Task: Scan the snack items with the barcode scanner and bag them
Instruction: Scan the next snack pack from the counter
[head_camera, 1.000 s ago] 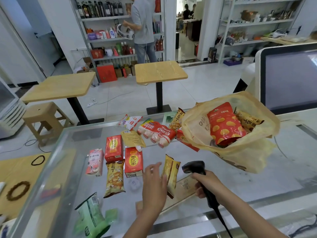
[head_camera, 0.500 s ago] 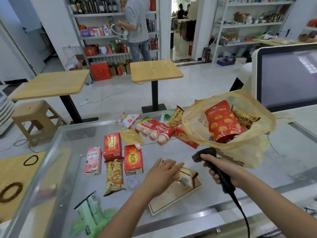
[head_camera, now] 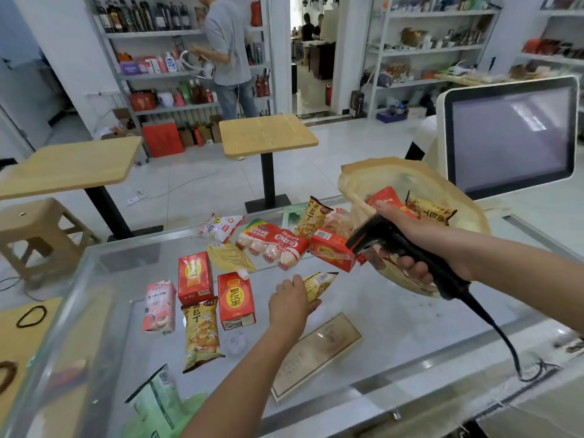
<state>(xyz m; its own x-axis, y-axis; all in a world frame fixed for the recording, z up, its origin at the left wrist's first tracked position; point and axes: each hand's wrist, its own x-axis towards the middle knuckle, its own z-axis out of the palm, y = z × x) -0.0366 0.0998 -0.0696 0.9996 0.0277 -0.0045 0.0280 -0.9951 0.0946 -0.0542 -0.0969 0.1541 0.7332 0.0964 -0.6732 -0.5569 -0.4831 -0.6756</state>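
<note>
Two hands | left fingers [head_camera: 295,284] pinch yellow packet [head_camera: 319,283], axis up-right | right fingers [head_camera: 414,268] wrap scanner [head_camera: 377,235], nose down-left

wooden tables [head_camera: 268,134], stool [head_camera: 34,229], monitor [head_camera: 512,134]

The red carton [head_camera: 236,303] reads 罗汉果; the yellow snack packet [head_camera: 201,333] reads 面包丁

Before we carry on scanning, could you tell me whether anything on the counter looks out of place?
Only small things. The green packet lies apart from the other snacks, at the near edge of the glass counter, where it could slip off. The bag is slumped sideways, mouth open, with packets poking out.
</note>
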